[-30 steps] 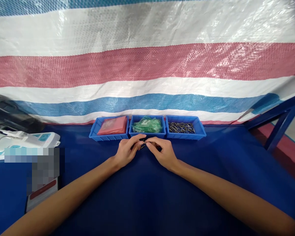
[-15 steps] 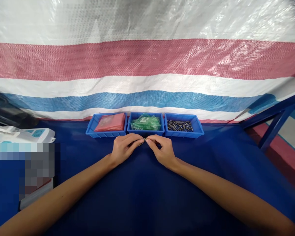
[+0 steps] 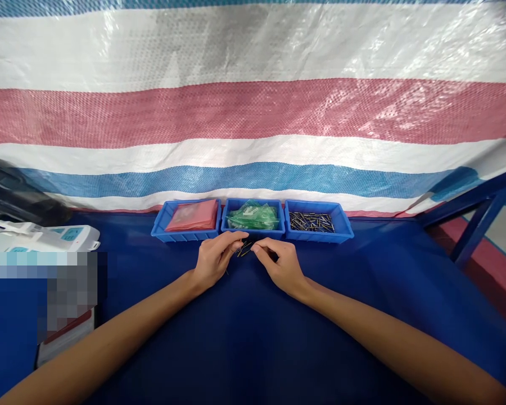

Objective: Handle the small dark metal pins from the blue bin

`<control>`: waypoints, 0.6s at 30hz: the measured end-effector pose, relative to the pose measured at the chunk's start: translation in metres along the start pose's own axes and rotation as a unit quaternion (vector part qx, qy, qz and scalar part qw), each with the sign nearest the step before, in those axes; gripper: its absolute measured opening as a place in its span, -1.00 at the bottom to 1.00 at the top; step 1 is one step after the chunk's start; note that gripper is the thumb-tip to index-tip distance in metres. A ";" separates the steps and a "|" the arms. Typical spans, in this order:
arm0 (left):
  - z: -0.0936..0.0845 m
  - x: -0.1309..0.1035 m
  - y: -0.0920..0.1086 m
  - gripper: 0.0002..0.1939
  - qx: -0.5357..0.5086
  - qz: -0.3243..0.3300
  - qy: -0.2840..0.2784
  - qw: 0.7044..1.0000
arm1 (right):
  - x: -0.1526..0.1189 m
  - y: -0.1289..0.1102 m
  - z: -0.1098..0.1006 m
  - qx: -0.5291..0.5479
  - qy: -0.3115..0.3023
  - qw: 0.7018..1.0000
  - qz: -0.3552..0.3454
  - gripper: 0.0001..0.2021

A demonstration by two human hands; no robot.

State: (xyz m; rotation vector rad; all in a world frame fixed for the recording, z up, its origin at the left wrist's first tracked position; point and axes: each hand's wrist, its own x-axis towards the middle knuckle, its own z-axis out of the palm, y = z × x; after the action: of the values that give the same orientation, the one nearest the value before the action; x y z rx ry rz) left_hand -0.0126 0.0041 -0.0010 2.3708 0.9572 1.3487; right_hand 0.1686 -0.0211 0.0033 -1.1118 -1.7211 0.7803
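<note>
Several thin dark-and-gold metal pins (image 3: 243, 249) show between my two hands, just in front of the middle bin; whether they all rest on the table I cannot tell. My left hand (image 3: 215, 260) is closed in a pinch beside them, its fingertips partly hidden, and a thin tip pokes out below its palm. On the other side my right hand (image 3: 281, 265) has thumb and forefinger pressed together close to the pins. What either pinch holds is too small to make out. More such pins (image 3: 312, 221) lie loose in the right blue bin (image 3: 341, 225).
Green plastic bags (image 3: 253, 216) fill the middle blue bin (image 3: 253, 232). Pink flat bags (image 3: 194, 215) lie in the left blue bin (image 3: 158, 229). A white power strip (image 3: 82, 239) and a black object (image 3: 17, 194) are at left. A striped tarp (image 3: 253, 112) hangs behind the blue table (image 3: 244, 349).
My fingertips, together before, have moved apart, and several pins now show between them. The whole view has shifted slightly, with the bins lower in the picture.
</note>
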 end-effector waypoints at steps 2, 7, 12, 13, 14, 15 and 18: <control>0.000 0.000 0.000 -0.81 0.012 0.007 0.004 1.000 | 0.000 0.000 0.000 0.001 0.000 1.000 0.001 -0.78; 0.001 0.000 -0.002 -0.83 0.019 0.025 0.000 1.000 | -0.001 -0.002 -0.002 0.004 0.008 1.000 0.014 -0.79; 0.002 0.002 -0.001 -0.83 -0.005 0.041 -0.005 0.999 | -0.002 -0.002 -0.001 0.014 0.002 1.000 -0.028 -0.80; 0.003 0.002 -0.001 -0.83 -0.009 0.044 -0.006 0.999 | -0.002 -0.002 -0.001 0.010 0.001 0.999 -0.037 -0.80; 0.003 0.002 -0.001 -0.82 -0.011 0.047 -0.006 0.999 | -0.002 -0.001 0.000 0.005 0.000 0.999 -0.045 -0.81; 0.003 0.002 -0.001 -0.82 -0.010 0.049 -0.003 0.999 | -0.001 -0.001 0.000 -0.001 0.000 0.999 -0.051 -0.82; 0.002 0.002 0.000 -0.81 0.003 0.045 0.008 0.999 | -0.002 0.000 0.001 -0.017 0.003 0.998 -0.055 -0.81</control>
State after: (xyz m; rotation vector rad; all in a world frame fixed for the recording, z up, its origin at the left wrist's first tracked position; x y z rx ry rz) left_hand -0.0100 0.0062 -0.0009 2.4370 0.8700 1.4015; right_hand 0.1678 -0.0230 0.0024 -1.0312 -1.7812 0.6809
